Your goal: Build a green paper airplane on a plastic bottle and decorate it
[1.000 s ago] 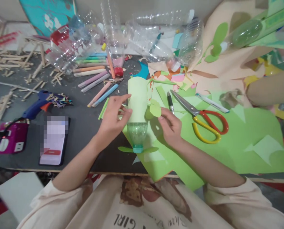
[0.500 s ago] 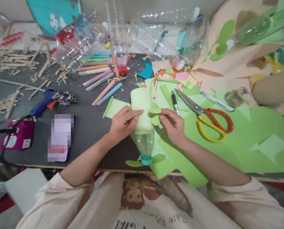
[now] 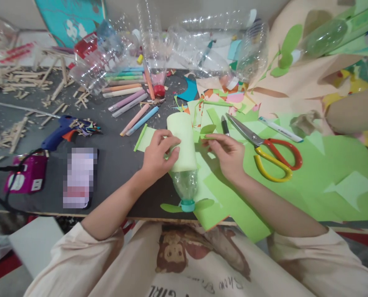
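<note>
Bottle (image 3: 184,185) in paper sleeve (image 3: 185,140), wrapping seemingly done; left hand (image 3: 159,153) on sleeve, fingertips parted; right hand (image 3: 229,154) pinching leaf cutout (image 3: 208,129), seemingly not yet attached

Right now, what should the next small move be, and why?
Probably ease the right hand leftward, bringing its green paper piece against the paper-wrapped bottle: the piece is pinched just beside it, and the left hand rests on the wrap.
</note>
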`<state>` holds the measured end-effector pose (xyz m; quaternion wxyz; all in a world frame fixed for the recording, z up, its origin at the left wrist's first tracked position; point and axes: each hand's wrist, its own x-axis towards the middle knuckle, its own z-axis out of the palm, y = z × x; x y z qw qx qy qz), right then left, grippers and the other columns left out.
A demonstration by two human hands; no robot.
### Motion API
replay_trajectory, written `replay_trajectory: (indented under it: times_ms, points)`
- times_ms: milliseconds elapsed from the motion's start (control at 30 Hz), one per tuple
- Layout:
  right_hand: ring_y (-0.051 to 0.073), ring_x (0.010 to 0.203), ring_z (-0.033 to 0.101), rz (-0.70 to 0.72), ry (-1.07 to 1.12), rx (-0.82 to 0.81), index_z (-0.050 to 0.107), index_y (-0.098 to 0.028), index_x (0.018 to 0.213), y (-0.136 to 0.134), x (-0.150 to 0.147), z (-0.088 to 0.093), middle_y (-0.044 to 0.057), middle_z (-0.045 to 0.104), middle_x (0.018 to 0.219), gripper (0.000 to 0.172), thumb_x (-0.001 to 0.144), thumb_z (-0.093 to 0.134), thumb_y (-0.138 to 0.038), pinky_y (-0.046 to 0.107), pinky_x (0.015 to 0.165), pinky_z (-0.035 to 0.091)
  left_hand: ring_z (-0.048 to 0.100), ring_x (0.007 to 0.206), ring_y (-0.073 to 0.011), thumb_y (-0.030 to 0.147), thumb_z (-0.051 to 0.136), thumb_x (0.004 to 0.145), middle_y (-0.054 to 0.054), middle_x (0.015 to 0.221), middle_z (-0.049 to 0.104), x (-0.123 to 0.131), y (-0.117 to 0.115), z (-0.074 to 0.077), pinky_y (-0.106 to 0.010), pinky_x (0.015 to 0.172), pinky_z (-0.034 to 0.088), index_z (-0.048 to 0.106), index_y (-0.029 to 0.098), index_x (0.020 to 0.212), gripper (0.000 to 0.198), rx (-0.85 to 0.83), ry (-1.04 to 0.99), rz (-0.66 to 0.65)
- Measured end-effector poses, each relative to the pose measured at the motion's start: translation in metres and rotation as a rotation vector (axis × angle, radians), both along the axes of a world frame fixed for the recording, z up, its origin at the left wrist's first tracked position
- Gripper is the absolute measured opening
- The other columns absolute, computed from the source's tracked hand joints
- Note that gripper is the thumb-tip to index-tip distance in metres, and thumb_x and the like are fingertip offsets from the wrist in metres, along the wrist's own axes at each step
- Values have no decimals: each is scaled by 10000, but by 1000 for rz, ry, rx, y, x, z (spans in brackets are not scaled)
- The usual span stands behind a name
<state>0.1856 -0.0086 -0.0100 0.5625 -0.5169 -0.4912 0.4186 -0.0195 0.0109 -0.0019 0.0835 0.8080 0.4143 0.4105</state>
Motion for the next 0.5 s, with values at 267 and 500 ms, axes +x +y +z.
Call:
replay_trajectory:
  times_ms: [267, 500]
  points:
    - [105, 617, 516, 28, -94, 98, 635, -221, 686, 58, 20, 32, -42, 546, 674, 126, 806, 670, -202, 259, 609, 457, 467, 585, -59, 239, 449, 968, -44, 1003, 564, -1, 0, -3, -203, 536, 424, 652, 229, 1111, 248, -21, 96, -9]
    - [92, 532, 458, 328, -188, -58, 603, -209, 580, 107, -1, 82, -50, 576, 591, 323, 744, 522, 58, 245, 537, 400, 438, 554, -47, 248, 433, 974, -48, 1027, 576, -2, -1, -2, -195, 521, 419, 654, 232, 1135, 274, -60, 138, 2]
